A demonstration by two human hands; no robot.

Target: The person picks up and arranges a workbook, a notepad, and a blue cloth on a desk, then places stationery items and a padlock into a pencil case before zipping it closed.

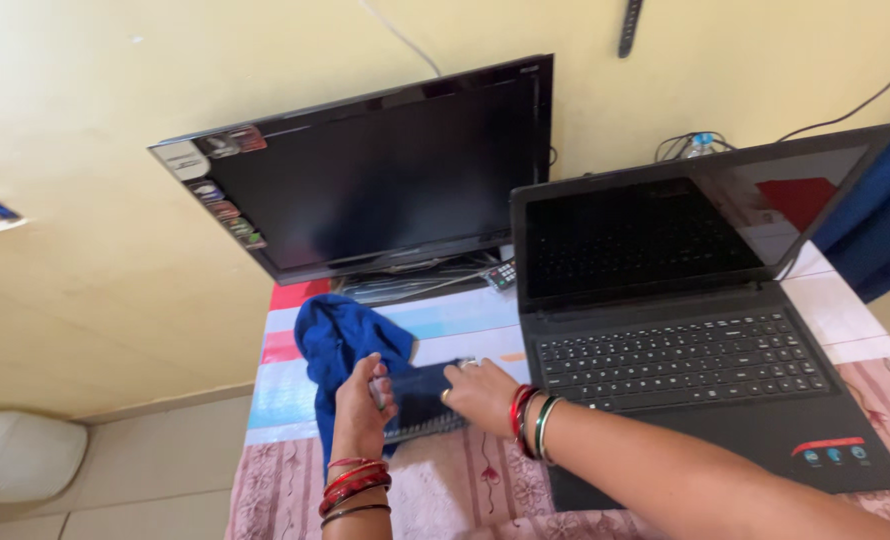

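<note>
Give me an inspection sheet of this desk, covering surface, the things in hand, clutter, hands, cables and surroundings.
Surface: table under a pink patterned and striped cover.
Things in hand: dark flat device, held at both ends; blue cloth beside it.
Clutter: open black laptop, screen dark; black monitor, off; remote at its base.
Hands: left hand and right hand grip the device; bangles on both wrists.
Cables: wires behind the laptop.
Surroundings: yellow wall, tiled floor.
</note>
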